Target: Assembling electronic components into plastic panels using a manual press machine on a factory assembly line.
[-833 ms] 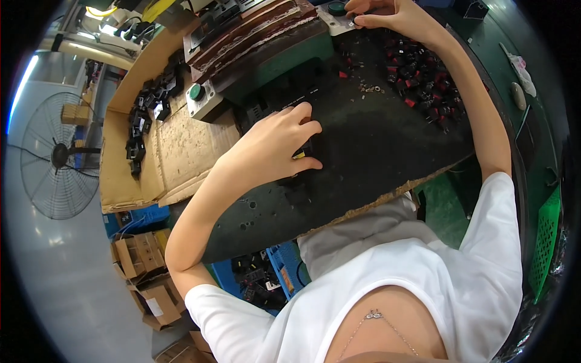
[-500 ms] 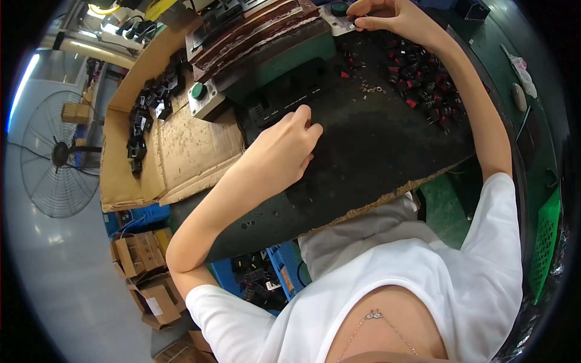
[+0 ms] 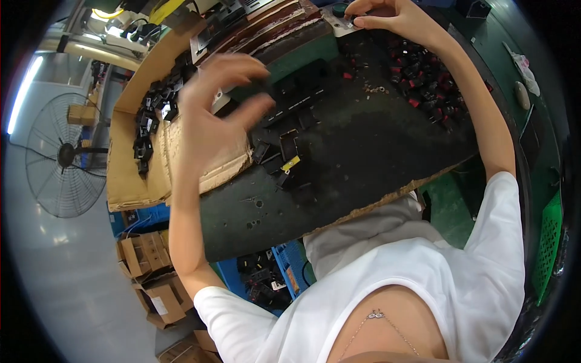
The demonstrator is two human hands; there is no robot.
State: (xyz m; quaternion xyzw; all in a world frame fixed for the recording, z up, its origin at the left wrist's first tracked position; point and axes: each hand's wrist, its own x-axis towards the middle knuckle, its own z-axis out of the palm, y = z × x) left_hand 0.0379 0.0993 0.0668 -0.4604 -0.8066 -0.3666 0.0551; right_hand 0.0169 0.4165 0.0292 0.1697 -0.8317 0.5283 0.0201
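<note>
My left hand [image 3: 221, 106] is raised over the left front of the machine, blurred, with thumb and fingers apart and nothing visible in it. It covers the left button box almost wholly. Below it on the dark table lie several small black plastic parts [image 3: 289, 145], one with a yellow piece [image 3: 291, 163] on it. My right hand [image 3: 381, 17] is at the top, by the right metal button box [image 3: 337, 22] with its dark green button [image 3: 339, 9]. Its thumb and fingers are bent together at the box's edge, around something small and dark that I cannot make out.
The machine [image 3: 266, 30] with reddish-brown layered plates stands at the back. Black parts [image 3: 147, 121] line a cardboard tray [image 3: 128, 181] on the left. A heap of black-and-red parts [image 3: 433, 91] lies right, beside small metal bits [image 3: 376, 89]. The table's front edge [image 3: 387, 196] is ragged.
My left hand has lifted from the table in front of the machine and swung up and left, its fingers spreading. The black parts and yellow piece now show. My right hand stays at the button box.
</note>
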